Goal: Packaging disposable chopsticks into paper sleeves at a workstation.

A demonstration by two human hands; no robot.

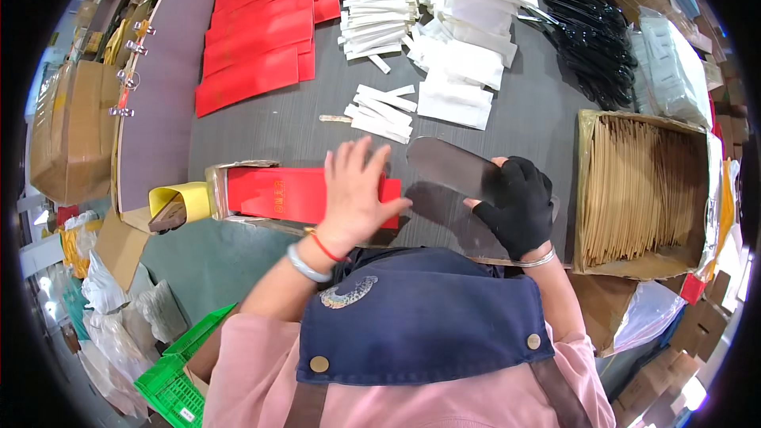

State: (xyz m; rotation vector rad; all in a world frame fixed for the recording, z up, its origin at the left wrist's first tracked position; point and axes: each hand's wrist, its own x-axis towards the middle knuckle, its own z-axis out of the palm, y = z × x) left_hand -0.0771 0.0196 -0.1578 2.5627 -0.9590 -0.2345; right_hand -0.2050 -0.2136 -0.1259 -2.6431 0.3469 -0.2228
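Note:
My left hand [354, 194] is over a stack of red paper sleeves [273, 192], palm down with its fingers spread; whether it touches the top sleeve I cannot tell. The sleeves lie in an open carton [218, 190] at the table's near edge. In a black fingerless glove, my right hand [517, 204] grips a dark, flat, oblong piece with a rounded end [445, 163]. That piece points left above the tabletop and casts a shadow. Small white paper strips [384, 113] lie just beyond my hands, beside a thin pale stick [334, 118].
Fanned red sleeves [258, 63] lie far left, white paper packets [456, 95] far centre. A bundle of black, thin-handled items [594, 55] is far right. On the right stands a carton [585, 150] of thin wooden sticks. A yellow loop [194, 200] adjoins the sleeve carton.

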